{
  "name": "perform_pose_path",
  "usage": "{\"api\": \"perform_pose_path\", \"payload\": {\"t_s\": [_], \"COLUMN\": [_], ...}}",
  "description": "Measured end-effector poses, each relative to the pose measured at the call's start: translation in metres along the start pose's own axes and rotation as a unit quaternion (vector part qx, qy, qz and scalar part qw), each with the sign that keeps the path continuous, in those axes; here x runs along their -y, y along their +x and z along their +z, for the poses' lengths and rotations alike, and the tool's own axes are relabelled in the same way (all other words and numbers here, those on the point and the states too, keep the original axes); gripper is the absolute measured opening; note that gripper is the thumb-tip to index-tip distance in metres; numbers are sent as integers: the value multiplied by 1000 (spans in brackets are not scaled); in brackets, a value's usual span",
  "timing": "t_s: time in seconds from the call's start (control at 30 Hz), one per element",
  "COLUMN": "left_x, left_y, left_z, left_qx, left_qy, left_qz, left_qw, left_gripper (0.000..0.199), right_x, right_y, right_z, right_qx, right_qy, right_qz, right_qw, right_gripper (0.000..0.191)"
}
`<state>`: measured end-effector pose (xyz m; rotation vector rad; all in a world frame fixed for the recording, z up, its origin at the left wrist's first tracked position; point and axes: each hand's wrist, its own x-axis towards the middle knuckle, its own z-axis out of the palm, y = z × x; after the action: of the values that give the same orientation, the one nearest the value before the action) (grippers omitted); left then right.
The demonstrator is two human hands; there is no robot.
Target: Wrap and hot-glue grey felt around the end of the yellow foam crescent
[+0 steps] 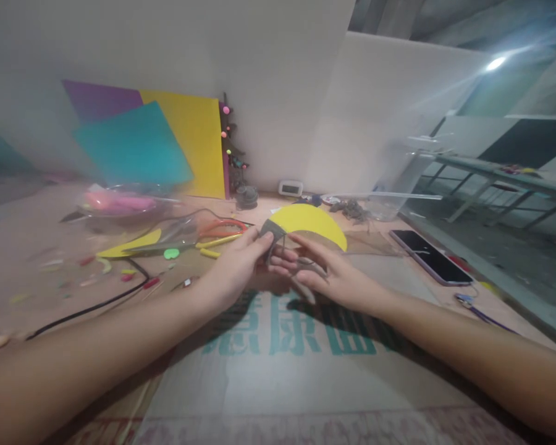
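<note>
A yellow crescent-shaped piece (312, 221) is held up over the middle of the table, its left end wrapped in dark grey strand. My left hand (248, 256) pinches that wrapped end between thumb and fingers. Just right of it, my right hand (327, 269) has its fingers spread and slightly curled, beside a thin loose grey strand near the fingertips. Whether the right fingers grip the strand is too small to make out. Beneath both hands lies a pale sheet with green printed characters (291, 327).
Orange-handled scissors (222, 228), yellow-handled scissors (217, 244) and a black cable (97, 307) lie left. Behind stand coloured sheets (194, 142), a small clock (290, 188) and a decorated dark branch (234, 154). A phone (430, 256) rests right, near the table edge.
</note>
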<state>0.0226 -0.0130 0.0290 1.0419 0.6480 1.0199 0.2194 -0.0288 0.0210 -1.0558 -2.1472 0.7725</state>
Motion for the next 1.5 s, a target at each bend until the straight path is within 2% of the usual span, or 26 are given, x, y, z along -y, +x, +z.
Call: {"api": "perform_pose_path", "payload": {"t_s": [0.07, 0.13, 0.23, 0.3, 0.4, 0.5, 0.6, 0.7, 0.8, 0.9, 0.93, 1.0, 1.07, 1.13, 1.2, 1.27, 1.33, 1.4, 1.5], "left_x": [3, 4, 5, 5, 5, 7, 11, 14, 16, 15, 15, 16, 18, 21, 23, 24, 24, 23, 22], "left_y": [0, 2, 9, 13, 13, 11, 9, 9, 12, 14, 15, 15, 13, 11, 8, 6, 4, 3, 4], "left_z": [-1, -6, -17, -23, -26, -26, -27, -29, -30, -29, -29, -29, -29, -29, -29, -27, -26, -25, -26], "left_qx": [-5, -15, -39, -54, -61, -50, -42, -42, -49, -65, -69, -68, -57, -44, -32, -20, -5, 9, 5], "left_qy": [14, 47, 121, 176, 247, 277, 283, 284, 265, 229, 219, 207, 206, 208, 208, 201, 201, 235, 336], "left_qz": [-2, 7, 35, 46, 55, 80, 87, 84, 98, 98, 93, 92, 104, 123, 131, 124, 108, 106, 142], "left_qw": [1000, 999, 991, 982, 966, 956, 954, 954, 958, 966, 969, 972, 971, 969, 969, 972, 974, 966, 931], "left_gripper": [9, 9, 7, 10, 16, 20, 22, 22, 19, 14, 14, 15, 17, 19, 21, 22, 22, 21, 21], "right_x": [-2, -3, -3, -1, 5, 14, 21, 25, 30, 37, 38, 37, 32, 23, 15, 9, 6, 6, 7], "right_y": [-3, -6, -10, -13, -18, -25, -32, -33, -31, -29, -28, -25, -20, -15, -10, -7, -5, -3, -3], "right_z": [10, 13, 11, 9, 11, 17, 23, 25, 19, 6, 2, -5, -8, -7, -3, 2, 5, 7, 8], "right_qx": [20, 23, 10, 25, 65, 93, 105, 89, 35, -7, -18, -41, -68, -75, -57, -39, -37, -29, -8], "right_qy": [42, 26, -119, -264, -448, -528, -545, -526, -507, -494, -477, -420, -338, -261, -201, -156, -99, -23, 7], "right_qz": [18, 36, 6, -34, -87, -133, -158, -179, -223, -260, -266, -256, -196, -97, 6, 83, 121, 129, 111], "right_qw": [999, 999, 993, 964, 887, 834, 817, 827, 832, 830, 837, 870, 918, 958, 978, 984, 987, 991, 994], "right_gripper": [60, 45, 32, 31, 28, 26, 28, 19, 38, 41, 38, 29, 24, 33, 45, 54, 58, 51, 32]}}
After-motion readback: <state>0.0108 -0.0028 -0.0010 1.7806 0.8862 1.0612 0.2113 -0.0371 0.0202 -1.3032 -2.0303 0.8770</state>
